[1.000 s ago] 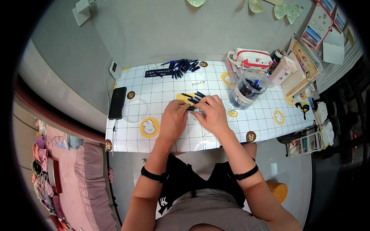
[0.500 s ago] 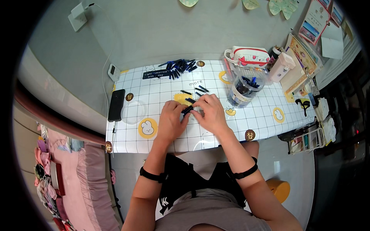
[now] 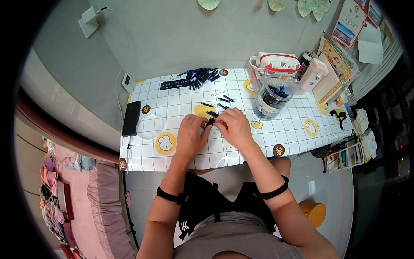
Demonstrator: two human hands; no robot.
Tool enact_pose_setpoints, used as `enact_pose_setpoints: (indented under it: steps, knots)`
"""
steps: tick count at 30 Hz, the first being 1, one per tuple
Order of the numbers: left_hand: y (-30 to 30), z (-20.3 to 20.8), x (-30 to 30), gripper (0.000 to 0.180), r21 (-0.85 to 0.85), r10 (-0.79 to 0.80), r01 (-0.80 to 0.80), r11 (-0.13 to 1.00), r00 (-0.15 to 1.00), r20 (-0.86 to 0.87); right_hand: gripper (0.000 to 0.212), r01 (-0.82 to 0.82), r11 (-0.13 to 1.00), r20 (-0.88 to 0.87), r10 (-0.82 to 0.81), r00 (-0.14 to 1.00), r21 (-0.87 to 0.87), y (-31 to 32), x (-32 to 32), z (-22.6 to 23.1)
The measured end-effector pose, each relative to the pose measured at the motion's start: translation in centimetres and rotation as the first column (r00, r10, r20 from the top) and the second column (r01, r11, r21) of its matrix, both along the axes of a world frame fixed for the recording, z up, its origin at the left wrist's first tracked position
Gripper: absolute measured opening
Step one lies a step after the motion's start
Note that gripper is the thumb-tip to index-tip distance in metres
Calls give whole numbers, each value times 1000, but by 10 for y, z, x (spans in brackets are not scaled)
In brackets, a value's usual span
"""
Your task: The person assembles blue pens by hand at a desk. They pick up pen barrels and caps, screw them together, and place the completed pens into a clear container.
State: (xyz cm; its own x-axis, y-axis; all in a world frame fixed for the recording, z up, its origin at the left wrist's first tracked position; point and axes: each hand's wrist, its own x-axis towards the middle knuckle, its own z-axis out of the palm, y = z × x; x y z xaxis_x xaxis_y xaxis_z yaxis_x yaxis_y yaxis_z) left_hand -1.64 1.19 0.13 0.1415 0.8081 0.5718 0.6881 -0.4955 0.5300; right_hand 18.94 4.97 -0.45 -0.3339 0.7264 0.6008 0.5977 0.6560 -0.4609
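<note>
- The left hand (image 3: 192,134) has its grip clamped on a small bunch of tubes (image 3: 210,122), thumb against fingertips; the pinch probably stops such short, round pieces from rolling apart.
- The right hand (image 3: 235,128) brings its bent fingertips to the bunch's 3 o'clock side, likely to steady it; whether that grip pinches or only touches, I cannot tell.
- The bunch is between both hands, over the middle of the bench (image 3: 198,152), an easy reach from the body at 6 o'clock.
- From the hands, loose tubes (image 3: 228,99) lie spread at 1 o'clock, perhaps so each can be picked up singly.
- A heaped pile (image 3: 202,77) sits at 12 o'clock, apart from the working spot.
- The clear jar (image 3: 268,105) stands at 2 o'clock with more tubes inside; a clear round lid (image 3: 149,126) lies flat at 9 o'clock, seemingly out of the way.
- The held tubes look slim, short and near black; others show blue glints.
</note>
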Motion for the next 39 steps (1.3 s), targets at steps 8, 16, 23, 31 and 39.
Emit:
enact_pose_setpoints:
  steps: [8,16,23,31,39]
  knots:
    - [3,-4,-3,18,47,61,-62,997,998,15,18,-151,988,23,152,988,-36,-8,-2,12]
    - [5,-6,-2,17,61,177,-178,982,984,11,30,-204,978,83,207,975,-51,-8,-2,15]
    - [7,-8,-3,27,47,171,-170,984,985,1,30,-217,974,161,224,961,-62,-11,-4,21]
    - [7,-8,-3,30,75,161,-160,984,987,-1,19,-214,976,167,219,961,-50,-10,-6,19]
    - [7,-4,-1,19,36,145,-144,989,989,-15,18,-117,990,64,122,990,-77,-7,-6,10]
